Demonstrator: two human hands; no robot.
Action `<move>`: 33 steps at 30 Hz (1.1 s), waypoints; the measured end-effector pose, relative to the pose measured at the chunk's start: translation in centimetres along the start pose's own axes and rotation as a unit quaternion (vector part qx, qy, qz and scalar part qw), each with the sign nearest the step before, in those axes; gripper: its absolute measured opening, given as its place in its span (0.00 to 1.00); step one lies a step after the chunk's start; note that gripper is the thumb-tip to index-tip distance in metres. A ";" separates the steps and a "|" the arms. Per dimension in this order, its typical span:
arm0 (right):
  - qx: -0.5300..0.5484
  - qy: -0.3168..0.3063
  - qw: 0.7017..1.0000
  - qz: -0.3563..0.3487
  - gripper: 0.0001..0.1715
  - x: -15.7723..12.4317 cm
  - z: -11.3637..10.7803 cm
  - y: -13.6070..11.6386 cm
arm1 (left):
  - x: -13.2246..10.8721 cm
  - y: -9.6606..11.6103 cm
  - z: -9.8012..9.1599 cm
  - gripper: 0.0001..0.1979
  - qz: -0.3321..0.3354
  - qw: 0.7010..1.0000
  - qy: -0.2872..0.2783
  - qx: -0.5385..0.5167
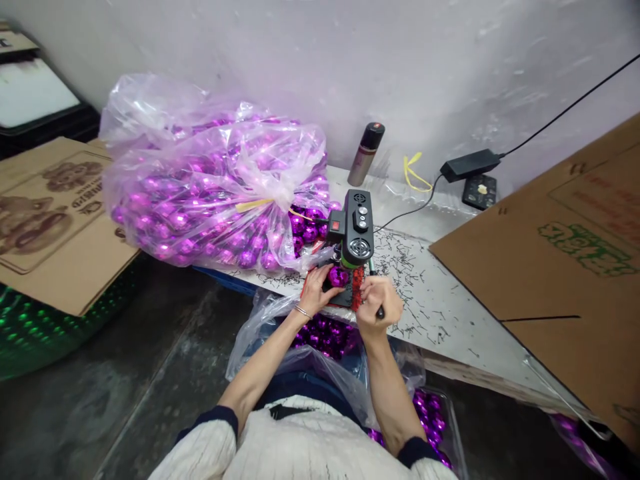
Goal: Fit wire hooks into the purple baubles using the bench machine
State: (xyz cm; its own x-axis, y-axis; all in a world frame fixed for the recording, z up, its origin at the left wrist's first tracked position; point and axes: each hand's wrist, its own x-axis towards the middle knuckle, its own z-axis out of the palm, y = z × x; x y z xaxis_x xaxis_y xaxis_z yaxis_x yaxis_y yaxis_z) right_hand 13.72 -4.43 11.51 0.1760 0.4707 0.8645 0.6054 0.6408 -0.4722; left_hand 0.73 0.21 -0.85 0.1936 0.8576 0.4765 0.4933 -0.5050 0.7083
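Note:
My left hand (315,291), with a bracelet at the wrist, has its thumb and fingertips about a shiny purple ball (339,275). The ball sits under the head of a small black hand press (359,223) with round vents and buttons. To the right of the press, my right hand (381,301) is wrapped round its lever, whose black handle end (381,312) pokes out of the fist. Red material (357,285) shows around the press base. The contact between ball and press head is partly hidden.
A large tied plastic bag (200,200) of purple balls fills the table's left. More balls (327,337) lie in an open bag at my lap. A spray can (367,155), power adapter (471,165), cardboard box (560,267) and scattered black bits (413,293) are also around.

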 end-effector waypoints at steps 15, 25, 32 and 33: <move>0.012 -0.038 0.999 0.023 0.15 0.2 -0.6 -0.8 | -10.4 1.5 -3.7 0.23 0.050 0.995 -0.038 0.072; 0.003 -0.036 0.999 0.011 0.16 0.6 -0.5 -1.1 | 13.8 -2.4 -6.0 0.16 -0.087 0.940 -0.138 0.301; 0.003 -0.040 0.999 0.004 0.16 0.3 -0.6 -1.0 | 13.6 -3.1 -5.6 0.22 -0.127 0.924 -0.149 0.329; 0.005 -0.039 0.999 0.003 0.16 0.3 -0.5 -1.0 | 13.6 -3.1 -5.7 0.24 -0.134 0.922 -0.158 0.328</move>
State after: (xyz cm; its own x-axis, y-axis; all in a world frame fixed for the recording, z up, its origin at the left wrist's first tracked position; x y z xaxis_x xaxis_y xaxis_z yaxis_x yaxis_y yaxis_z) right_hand 13.63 -5.21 12.34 0.1189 0.5198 0.8460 0.5971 0.6433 -0.4792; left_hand -3.01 12.89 6.37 0.1758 0.9810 0.0816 0.9462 -0.1913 0.2612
